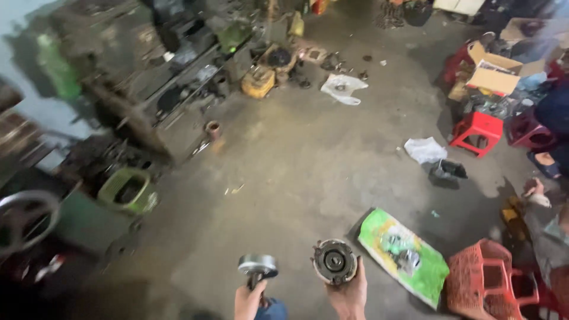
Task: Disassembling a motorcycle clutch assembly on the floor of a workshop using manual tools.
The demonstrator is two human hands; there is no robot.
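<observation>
Over concrete floor (284,154), left hand (249,299) is gripping shaft of a round metal part (258,265), fingers closed; right hand (348,293) is cupping a round clutch-like disc (334,261) w/ fingers wrapped, green sack (409,258) lying just right

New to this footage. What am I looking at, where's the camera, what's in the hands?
There is no machine here: a person works with two bare hands, and the single camera sits on their head, looking down at a workshop's concrete floor.

The left hand grips the stem of a round silver metal part. The right hand holds a dark round disc-shaped mechanical part, its face turned to the camera.

On the floor: a green printed sack with small metal parts lying on it, an orange plastic basket, a red plastic stool, white plastic bags, and an open cardboard box. A cluttered, blurred workbench stands at the left.
</observation>
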